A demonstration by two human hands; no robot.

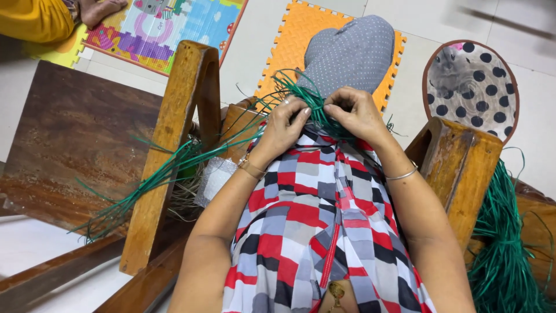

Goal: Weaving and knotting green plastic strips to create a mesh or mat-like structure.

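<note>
My left hand (284, 124) and my right hand (354, 113) meet over my lap, both pinching thin green plastic strips (315, 104) at one knot-like spot. Long loose ends of these green strips (156, 177) trail down to the left across the wooden chair arm (174, 145). Under my hands lies my checked red, grey and black dress (313, 214), and past them my knee in grey dotted cloth (353, 49).
A thick bundle of green strips (504, 243) hangs by the right wooden chair arm (460, 168). A brown wooden table (69, 139) stands left. Orange foam mat (289, 40), a colourful play mat (174, 29) and a spotted round mat (472, 81) lie on the floor. Another person's foot (98, 8) shows top left.
</note>
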